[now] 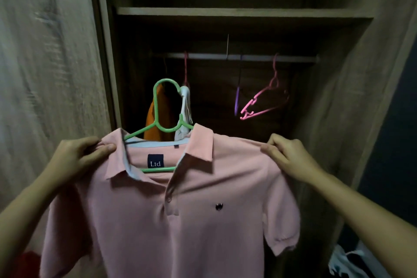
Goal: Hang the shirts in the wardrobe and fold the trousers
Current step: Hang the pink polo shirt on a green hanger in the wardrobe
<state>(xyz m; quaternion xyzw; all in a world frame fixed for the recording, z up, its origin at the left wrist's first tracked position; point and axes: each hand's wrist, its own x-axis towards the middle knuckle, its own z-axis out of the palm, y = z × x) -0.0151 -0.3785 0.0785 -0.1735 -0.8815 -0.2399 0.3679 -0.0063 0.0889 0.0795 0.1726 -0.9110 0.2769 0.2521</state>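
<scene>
The pink shirt (180, 221) sits on a green hanger (158, 169) in front of the open wardrobe, shoulders running left to right. The left hand (83, 156) and right hand (291, 158) each pinch one shoulder. The hook stands midway between them, below the rail (207, 56), so hanging it means moving up and forward.

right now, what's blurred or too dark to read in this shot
Head view: dim overall, the recess above the shelf nearly black; the pink polo shirt and green hanger read sharp; the door panel on the left is smeared by motion blur; wide-angle bends the frame edges.
</scene>
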